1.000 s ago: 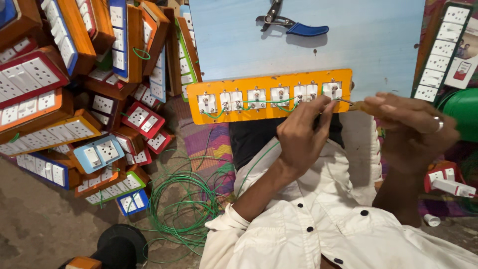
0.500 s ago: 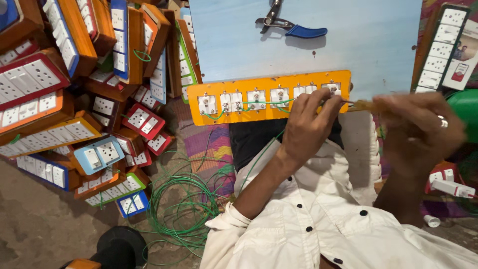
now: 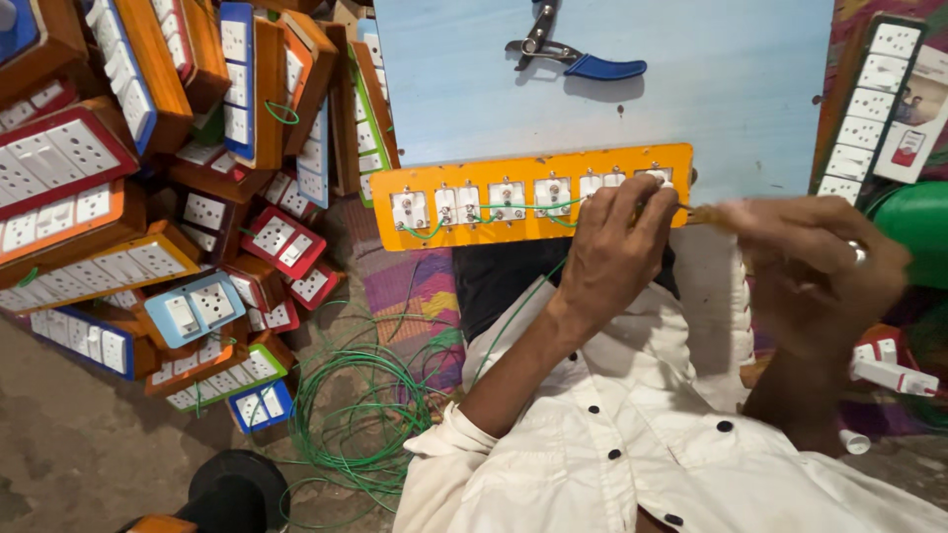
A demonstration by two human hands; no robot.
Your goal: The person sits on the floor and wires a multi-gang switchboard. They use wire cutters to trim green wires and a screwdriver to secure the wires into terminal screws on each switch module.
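The orange switch panel [image 3: 474, 202] lies face down against the near edge of the pale blue board [image 3: 691, 79]. The left hand [image 3: 617, 252] pinches a green wire [image 3: 523, 207] at the panel's right end. Just beside that end, the right hand [image 3: 815, 266] grips a screwdriver [image 3: 706, 213], its tip at the panel.

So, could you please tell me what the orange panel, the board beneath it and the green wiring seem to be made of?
Orange panel: probably painted wood or plastic, with a flat matt face; which one is unclear. Pale blue board: seemingly painted wood, going by its scuffed matt surface. Green wire: plastic-insulated by its look, in thin glossy springy loops.
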